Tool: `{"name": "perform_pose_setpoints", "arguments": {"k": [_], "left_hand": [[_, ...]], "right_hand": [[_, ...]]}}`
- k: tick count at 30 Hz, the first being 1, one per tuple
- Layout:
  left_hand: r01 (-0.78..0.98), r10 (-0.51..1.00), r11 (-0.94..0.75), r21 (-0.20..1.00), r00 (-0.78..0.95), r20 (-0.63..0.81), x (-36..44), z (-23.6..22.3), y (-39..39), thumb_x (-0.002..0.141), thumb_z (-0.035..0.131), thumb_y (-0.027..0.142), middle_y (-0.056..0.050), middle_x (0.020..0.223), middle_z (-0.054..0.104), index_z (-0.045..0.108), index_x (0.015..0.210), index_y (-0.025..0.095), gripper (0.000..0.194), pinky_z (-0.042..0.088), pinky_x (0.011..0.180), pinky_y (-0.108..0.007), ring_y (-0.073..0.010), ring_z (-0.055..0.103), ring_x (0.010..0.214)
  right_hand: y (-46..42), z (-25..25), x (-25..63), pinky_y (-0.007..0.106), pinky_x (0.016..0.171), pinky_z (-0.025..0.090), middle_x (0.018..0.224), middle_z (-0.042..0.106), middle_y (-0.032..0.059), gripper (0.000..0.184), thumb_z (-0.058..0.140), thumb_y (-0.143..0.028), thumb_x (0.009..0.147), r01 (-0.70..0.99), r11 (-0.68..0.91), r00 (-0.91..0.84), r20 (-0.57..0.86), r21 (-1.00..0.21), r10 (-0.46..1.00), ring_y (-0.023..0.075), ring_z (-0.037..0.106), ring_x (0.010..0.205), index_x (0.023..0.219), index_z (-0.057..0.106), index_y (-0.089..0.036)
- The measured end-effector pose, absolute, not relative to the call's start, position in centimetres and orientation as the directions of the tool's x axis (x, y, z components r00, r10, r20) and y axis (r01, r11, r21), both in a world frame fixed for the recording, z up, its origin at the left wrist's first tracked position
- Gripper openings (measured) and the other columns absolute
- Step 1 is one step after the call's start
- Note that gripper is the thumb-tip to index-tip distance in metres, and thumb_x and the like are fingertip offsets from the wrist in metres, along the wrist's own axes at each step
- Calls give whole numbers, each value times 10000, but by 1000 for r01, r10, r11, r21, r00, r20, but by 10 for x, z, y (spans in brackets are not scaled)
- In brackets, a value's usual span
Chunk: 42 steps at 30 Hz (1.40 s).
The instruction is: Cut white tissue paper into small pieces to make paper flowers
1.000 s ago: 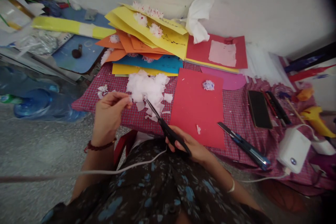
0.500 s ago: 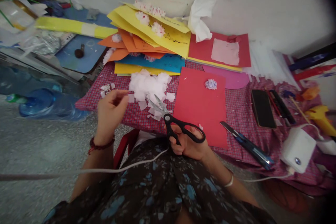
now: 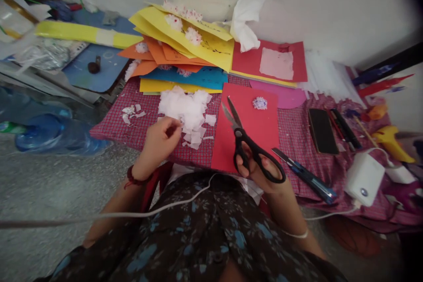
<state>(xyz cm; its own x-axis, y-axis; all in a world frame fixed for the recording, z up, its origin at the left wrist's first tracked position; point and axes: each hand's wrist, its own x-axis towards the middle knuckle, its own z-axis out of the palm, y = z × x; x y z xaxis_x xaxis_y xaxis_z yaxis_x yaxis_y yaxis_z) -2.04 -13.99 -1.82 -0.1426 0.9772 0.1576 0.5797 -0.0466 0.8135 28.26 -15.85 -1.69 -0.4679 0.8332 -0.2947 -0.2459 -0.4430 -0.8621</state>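
My right hand (image 3: 261,168) has its fingers through the handles of black-handled scissors (image 3: 238,133). Their blades stand slightly apart over a red paper sheet (image 3: 249,128), pointing away from me. On that sheet sits a small ruffled white-and-purple paper flower (image 3: 260,103). My left hand (image 3: 161,141) is at the near left edge of a heap of cut white paper pieces (image 3: 185,108). Its fingers are curled in with the tips together. Whether a scrap is pinched there I cannot make out.
A blue box cutter (image 3: 306,176) lies right of the red sheet, blade out. Beyond are a phone (image 3: 323,131), a white charger box (image 3: 365,179) and a yellow glue gun (image 3: 393,143). Coloured cards (image 3: 185,39) with paper flowers are stacked against the wall. A white cable (image 3: 148,214) crosses my lap.
My right hand has carried the scissors rightward, from over the paper pieces to over the red sheet. My left hand has moved right to the heap, and its fingers have curled closed.
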Motion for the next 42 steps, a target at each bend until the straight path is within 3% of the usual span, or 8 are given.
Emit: {"name": "perform_pose_setpoints", "arguments": {"k": [4,6,10,14,21,27,34,42], "left_hand": [[757,961,-270,595,244,126,-9,-26,-158,874,561,155,-116,1308,619,653,1175,208,319,529,883,-366,-246,646,1076],[785,931,-351,509,352,99,-4,-32,-161,891,507,117,-144,1374,577,623,1243,194,378,503,982,-405,-276,594,1208],[788,907,-400,468,413,79,-3,-35,-145,919,447,130,-105,970,667,674,944,184,235,513,847,-377,-249,637,942],[744,950,-312,591,251,186,-22,-24,-112,817,558,164,-32,756,624,636,746,223,121,428,640,-320,-196,578,705],[736,968,-190,650,30,249,-57,-9,-49,728,666,82,13,698,582,692,759,195,120,383,638,-267,-142,504,651],[845,959,-223,486,102,263,-59,7,-51,762,673,202,-97,1130,657,736,978,182,226,520,862,-391,-218,622,859],[822,912,-358,444,205,357,-31,20,-70,805,650,277,-131,1415,572,711,1083,230,288,423,1121,-519,-356,529,1316],[766,814,-562,313,579,45,28,5,-48,884,529,255,-134,1121,711,693,1131,210,299,496,991,-486,-316,647,1092]], "right_hand": [[-163,-13,312,335,625,404,912,640,47,420,711,-536,849,-196,-280,-266,-224,-940,938,167,510,664,1151,657,-249],[-165,-13,325,333,606,416,900,649,46,436,714,-534,847,-145,-230,-193,-200,-962,961,167,509,648,1164,654,-241],[-165,-17,358,305,592,447,895,662,34,482,729,-506,837,46,-171,-63,-174,-984,983,155,544,653,1232,646,-242],[-157,-22,397,364,783,545,1065,703,77,560,703,-436,843,356,-118,108,-85,-927,991,207,660,865,1354,590,-236],[-128,-27,436,491,953,528,1235,703,176,593,639,-401,820,870,-70,151,128,-488,980,336,676,1100,1353,611,-144],[-106,-43,444,519,923,523,1173,688,223,601,613,-440,845,959,-52,100,159,-279,982,380,668,1056,1330,636,-87],[-104,-58,445,526,937,506,1110,680,220,549,591,-404,878,973,-1,57,237,-230,970,366,645,1023,1315,637,-74],[-130,-51,434,493,950,515,1123,686,186,391,559,-342,918,932,109,24,359,-345,933,332,638,1056,1210,681,-113]]}}
